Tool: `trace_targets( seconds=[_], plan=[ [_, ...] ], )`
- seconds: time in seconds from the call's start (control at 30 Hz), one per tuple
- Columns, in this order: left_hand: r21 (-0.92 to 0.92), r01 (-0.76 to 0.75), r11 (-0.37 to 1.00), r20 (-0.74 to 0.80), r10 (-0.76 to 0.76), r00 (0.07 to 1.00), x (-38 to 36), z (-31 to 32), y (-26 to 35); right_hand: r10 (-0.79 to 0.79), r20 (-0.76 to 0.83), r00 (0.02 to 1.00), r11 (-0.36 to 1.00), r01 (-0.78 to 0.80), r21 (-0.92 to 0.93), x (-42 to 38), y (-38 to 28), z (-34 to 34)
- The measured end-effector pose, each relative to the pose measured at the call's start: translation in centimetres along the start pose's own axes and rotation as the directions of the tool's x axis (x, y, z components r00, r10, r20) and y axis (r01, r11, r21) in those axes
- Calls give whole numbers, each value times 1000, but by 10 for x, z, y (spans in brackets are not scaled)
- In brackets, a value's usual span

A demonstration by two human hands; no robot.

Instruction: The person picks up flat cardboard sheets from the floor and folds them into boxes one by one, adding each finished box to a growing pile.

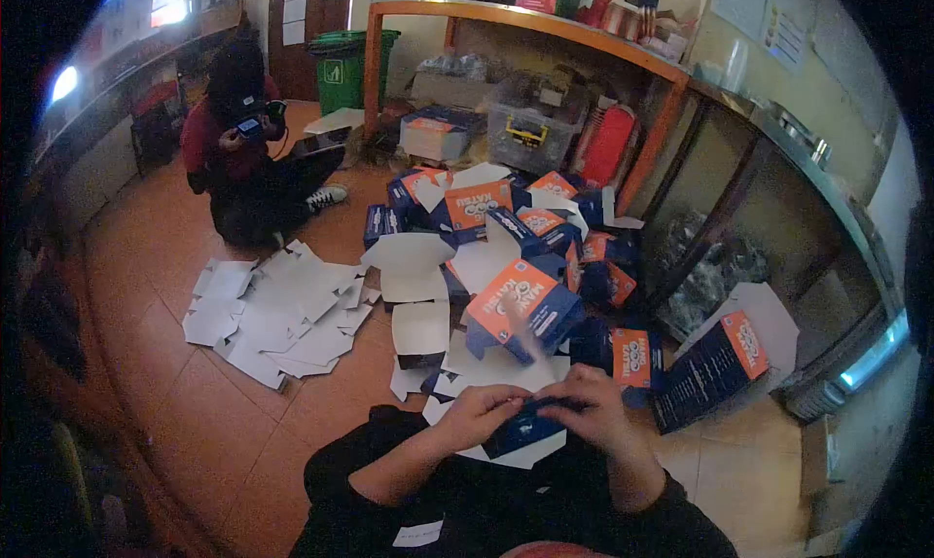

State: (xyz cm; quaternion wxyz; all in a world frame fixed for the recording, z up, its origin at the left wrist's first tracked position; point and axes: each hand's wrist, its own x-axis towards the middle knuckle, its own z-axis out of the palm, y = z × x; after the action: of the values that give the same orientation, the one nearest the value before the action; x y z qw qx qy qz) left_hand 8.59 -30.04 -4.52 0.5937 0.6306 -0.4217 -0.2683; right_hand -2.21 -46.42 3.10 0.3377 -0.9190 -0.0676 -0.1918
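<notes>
Both my hands meet over my lap at a dark blue carton with white flaps (525, 433). My left hand (479, 414) pinches its upper edge on the left. My right hand (589, 409) has its fingers closed on the same edge from the right. Just beyond them lies an orange and blue box (525, 310) on a pile of similar boxes. White box pieces spread under and around the carton. A standing blue box with open white flaps (715, 368) is to the right of my right hand.
Flat white cardboard pieces (282, 310) are stacked on the floor at left. A seated person (243, 149) holds a small device farther back. Behind the boxes stand an orange-framed table (525, 18), a clear bin (535, 130) and a green bin (350, 72). A metal-edged counter (827, 174) runs along the right.
</notes>
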Motion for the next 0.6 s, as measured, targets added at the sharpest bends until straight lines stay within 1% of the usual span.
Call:
trace_targets(
  seconds=[0.07, 0.1, 0.13, 0.17, 0.23, 0.27, 0.33, 0.37, 0.4, 0.5, 0.53, 0.6],
  plan=[
    [-78, 25, 997, 70, -20, 997, -1, 2, -6, -60, 227, 972, 997, 68, -30, 4, 0, -2],
    [-118, 42, 992, 103, -30, 994, -2, 4, -8, -22, 273, 962, 999, 32, -31, 3, -1, -3],
    [-128, -90, 988, 112, 104, 988, -3, 2, -4, 14, 321, 947, 999, -3, -32, 2, -2, -4],
    [-109, -88, 990, 78, 97, 992, -2, 2, -5, 49, 371, 928, 999, -38, -35, 2, -3, -4],
    [-73, -74, 995, 8, 74, 997, -1, 3, -9, -3, 238, 971, 1000, 2, 4, 2, -7, 0],
    [-155, -75, 985, -108, 59, 992, 0, 4, -12, -21, 172, 985, 999, 17, 27, 1, -9, 2],
    [-308, -101, 946, -332, -7, 943, 4, 6, -18, -166, 56, 985, 978, 172, -114, 2, -15, 6],
    [-484, -183, 856, -385, -21, 923, 5, 7, -13, -246, 3, 969, 951, 242, -193, 4, -16, 7],
    [-556, -208, 805, -415, -52, 908, 5, 5, -6, -249, 66, 966, 944, 258, -205, 3, -14, 10],
    [-733, -269, 624, -446, -143, 884, 0, 3, 20, -204, 109, 973, 966, 218, -139, 6, -16, 28],
    [-781, -287, 555, -442, -165, 882, 1, 3, 25, -225, 100, 969, 956, 239, -170, 7, -13, 32],
    [-788, -207, 580, -359, -161, 919, -1, 6, 15, -249, -19, 968, 953, 242, -184, 3, 6, 45]
  ],
)
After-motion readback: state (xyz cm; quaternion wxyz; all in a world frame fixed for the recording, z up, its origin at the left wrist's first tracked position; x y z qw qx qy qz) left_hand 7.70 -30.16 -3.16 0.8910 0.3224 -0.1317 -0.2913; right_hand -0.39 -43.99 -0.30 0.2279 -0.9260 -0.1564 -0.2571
